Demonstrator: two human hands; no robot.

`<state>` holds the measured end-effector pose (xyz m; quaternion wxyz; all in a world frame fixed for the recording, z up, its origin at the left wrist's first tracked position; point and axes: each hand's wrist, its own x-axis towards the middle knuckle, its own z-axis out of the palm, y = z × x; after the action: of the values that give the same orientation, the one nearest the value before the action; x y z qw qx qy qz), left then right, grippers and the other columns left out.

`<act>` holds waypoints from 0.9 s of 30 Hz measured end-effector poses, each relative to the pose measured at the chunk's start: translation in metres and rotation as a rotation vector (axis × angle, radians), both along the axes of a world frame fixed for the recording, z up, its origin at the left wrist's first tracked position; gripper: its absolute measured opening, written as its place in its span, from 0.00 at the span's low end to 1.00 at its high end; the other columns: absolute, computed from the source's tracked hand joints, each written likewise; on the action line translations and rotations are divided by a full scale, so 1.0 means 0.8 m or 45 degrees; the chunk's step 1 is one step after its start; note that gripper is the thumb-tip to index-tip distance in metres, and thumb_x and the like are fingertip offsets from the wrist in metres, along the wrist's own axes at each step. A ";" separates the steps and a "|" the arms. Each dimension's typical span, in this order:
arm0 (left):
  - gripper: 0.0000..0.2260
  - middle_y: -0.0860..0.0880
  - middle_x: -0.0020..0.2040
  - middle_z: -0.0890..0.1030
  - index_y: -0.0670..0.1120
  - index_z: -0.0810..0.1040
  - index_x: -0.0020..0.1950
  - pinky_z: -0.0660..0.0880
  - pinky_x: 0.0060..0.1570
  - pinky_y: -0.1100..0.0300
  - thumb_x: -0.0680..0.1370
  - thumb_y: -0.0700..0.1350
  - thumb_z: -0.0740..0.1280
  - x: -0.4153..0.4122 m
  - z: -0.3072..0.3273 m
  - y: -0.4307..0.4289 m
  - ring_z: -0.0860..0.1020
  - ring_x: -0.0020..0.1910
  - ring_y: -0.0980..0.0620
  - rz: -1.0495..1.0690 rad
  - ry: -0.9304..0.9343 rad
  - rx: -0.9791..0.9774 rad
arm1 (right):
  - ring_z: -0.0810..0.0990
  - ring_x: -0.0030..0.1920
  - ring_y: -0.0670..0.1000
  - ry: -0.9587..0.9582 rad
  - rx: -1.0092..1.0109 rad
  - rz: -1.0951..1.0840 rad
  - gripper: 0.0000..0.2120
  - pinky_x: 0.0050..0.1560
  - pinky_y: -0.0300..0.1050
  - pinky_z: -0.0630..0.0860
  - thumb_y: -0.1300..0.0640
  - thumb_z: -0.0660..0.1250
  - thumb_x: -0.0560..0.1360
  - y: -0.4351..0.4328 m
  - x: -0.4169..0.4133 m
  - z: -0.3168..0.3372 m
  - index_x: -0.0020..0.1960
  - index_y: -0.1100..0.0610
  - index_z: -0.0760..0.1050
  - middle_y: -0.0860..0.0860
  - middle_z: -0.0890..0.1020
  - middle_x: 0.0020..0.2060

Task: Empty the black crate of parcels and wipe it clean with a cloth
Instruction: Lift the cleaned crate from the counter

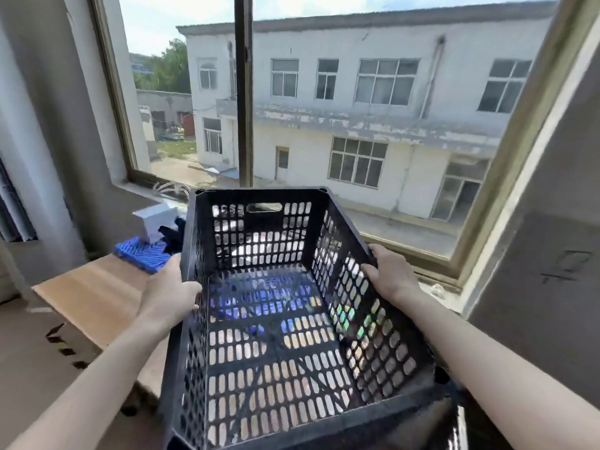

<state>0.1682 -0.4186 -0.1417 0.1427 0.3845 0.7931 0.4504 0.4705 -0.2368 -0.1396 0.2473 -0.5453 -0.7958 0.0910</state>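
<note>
Black crate held between both hands: left hand grips left rim, right hand grips right rim; long axis points toward window, opening up.

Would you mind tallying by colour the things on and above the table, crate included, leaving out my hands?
Black: 1, the crate, gripped by the left hand and the right hand.
Blue: 1, the slatted piece.
White: 1, the box.
Dark navy: 1, the cloth.
Total: 4.
</note>
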 end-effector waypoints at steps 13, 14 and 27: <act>0.11 0.39 0.45 0.80 0.40 0.74 0.52 0.76 0.45 0.49 0.70 0.34 0.69 0.268 -0.004 0.078 0.79 0.44 0.40 -0.604 0.135 -0.002 | 0.77 0.58 0.60 0.004 -0.048 -0.640 0.18 0.55 0.52 0.74 0.52 0.66 0.77 -0.113 0.330 0.006 0.66 0.51 0.71 0.55 0.80 0.59; 0.12 0.38 0.47 0.81 0.39 0.74 0.52 0.75 0.48 0.48 0.71 0.34 0.69 0.292 -0.009 0.081 0.78 0.47 0.38 -0.637 0.144 -0.017 | 0.77 0.59 0.60 0.013 -0.065 -0.687 0.20 0.56 0.53 0.74 0.52 0.66 0.77 -0.125 0.356 0.003 0.68 0.51 0.71 0.55 0.79 0.60; 0.19 0.46 0.53 0.78 0.44 0.71 0.64 0.67 0.47 0.58 0.75 0.33 0.65 0.556 -0.104 0.100 0.74 0.48 0.48 -1.047 -0.079 -0.141 | 0.77 0.59 0.57 0.092 -0.238 -1.027 0.21 0.57 0.46 0.71 0.60 0.66 0.77 -0.223 0.605 -0.080 0.69 0.61 0.70 0.58 0.80 0.59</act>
<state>0.6127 -0.3382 -0.2251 0.3550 0.6470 0.5919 0.3239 0.9548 -0.4150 -0.2037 0.2405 -0.8298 -0.4976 0.0778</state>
